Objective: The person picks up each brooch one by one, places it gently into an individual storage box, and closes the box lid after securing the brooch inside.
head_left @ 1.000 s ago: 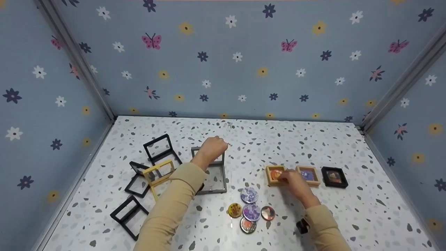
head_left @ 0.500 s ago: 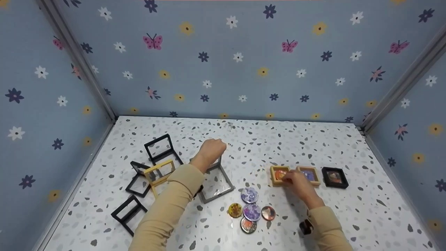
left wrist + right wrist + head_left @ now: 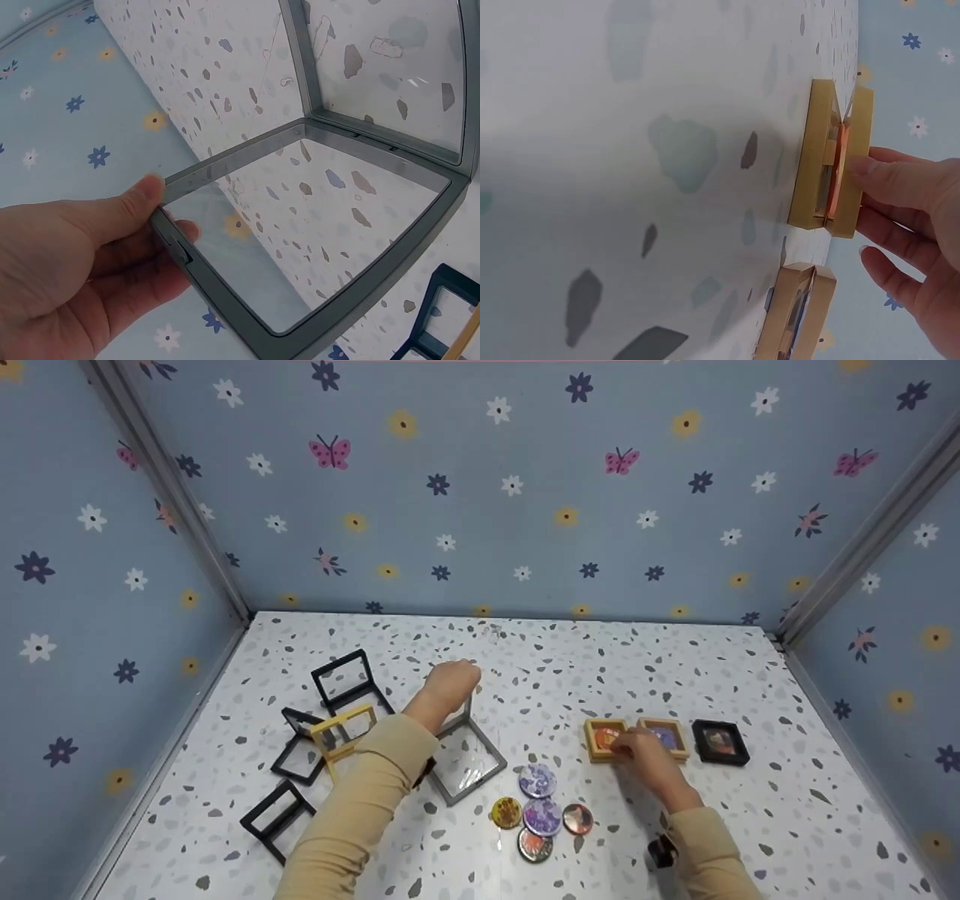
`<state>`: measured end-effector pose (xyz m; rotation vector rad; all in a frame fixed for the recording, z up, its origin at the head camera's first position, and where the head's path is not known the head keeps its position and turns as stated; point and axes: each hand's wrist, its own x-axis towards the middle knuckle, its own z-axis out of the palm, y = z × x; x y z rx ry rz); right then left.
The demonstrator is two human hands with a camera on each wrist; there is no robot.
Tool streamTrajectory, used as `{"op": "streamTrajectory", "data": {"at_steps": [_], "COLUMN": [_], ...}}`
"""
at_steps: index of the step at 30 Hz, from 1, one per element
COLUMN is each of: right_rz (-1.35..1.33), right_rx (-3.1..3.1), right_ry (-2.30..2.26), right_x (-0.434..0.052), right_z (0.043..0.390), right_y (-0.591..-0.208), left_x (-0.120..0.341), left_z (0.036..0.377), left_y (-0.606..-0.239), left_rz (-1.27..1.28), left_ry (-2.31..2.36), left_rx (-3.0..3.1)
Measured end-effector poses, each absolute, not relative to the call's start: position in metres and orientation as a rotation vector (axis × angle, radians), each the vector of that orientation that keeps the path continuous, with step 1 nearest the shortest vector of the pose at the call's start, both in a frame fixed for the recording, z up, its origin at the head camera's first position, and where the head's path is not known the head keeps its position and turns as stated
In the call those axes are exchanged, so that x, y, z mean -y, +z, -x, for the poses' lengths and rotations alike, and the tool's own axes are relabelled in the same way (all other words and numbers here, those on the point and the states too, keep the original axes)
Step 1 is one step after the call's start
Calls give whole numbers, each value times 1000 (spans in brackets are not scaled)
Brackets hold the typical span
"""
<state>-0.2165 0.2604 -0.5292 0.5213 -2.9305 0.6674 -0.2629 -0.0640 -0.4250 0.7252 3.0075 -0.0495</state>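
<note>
In the head view my left hand [image 3: 452, 684] is over the far end of a grey hinged display frame [image 3: 491, 754] with clear film windows. The left wrist view shows its thumb and fingers pinching a corner of that frame [image 3: 375, 276], which is unfolded. My right hand [image 3: 646, 754] pinches the side of a small yellow display frame [image 3: 589, 741], thumb on the front. An orange round badge [image 3: 606, 737] shows in this frame. Just to its right stands a wood-coloured frame [image 3: 682, 742] with a purple badge [image 3: 664, 736].
A black frame [image 3: 703, 748] with a round badge stands far right. Several round badges [image 3: 537, 780] lie in a cluster front centre, some overlapping. Unfolded black frames [image 3: 279, 821] and a yellow one [image 3: 332, 751] crowd the left. Patterned walls [image 3: 480, 510] enclose the table.
The grey frame has turned, its near corner swinging toward the badges, as my left hand shifted slightly left. The yellow frame has slid right with my right hand, closer to the wood-coloured one.
</note>
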Motion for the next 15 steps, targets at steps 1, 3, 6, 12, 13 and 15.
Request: {"op": "streamTrajectory", "data": {"at_steps": [1, 3, 6, 12, 13, 15], "right_rz": [-510, -482, -443, -517, -542, -571], "right_rx": [2941, 2964, 2985, 2875, 2848, 2806], "right_ry": [671, 667, 675, 694, 702, 722], "right_x": [-260, -259, -258, -249, -246, -240], "right_z": [216, 216, 214, 207, 206, 202], "right_y": [-529, -527, -524, -516, -515, -514], "left_x": [65, 68, 74, 88, 90, 94], "left_z": [263, 262, 259, 246, 243, 237], "left_y": [-425, -426, -427, -430, -431, -433], "left_rz": [-716, -690, -657, -550, -540, -522], "left_ry": [-28, 35, 97, 208, 232, 297], "left_rx": [-3008, -3006, -2998, -3007, -3018, -3045]}}
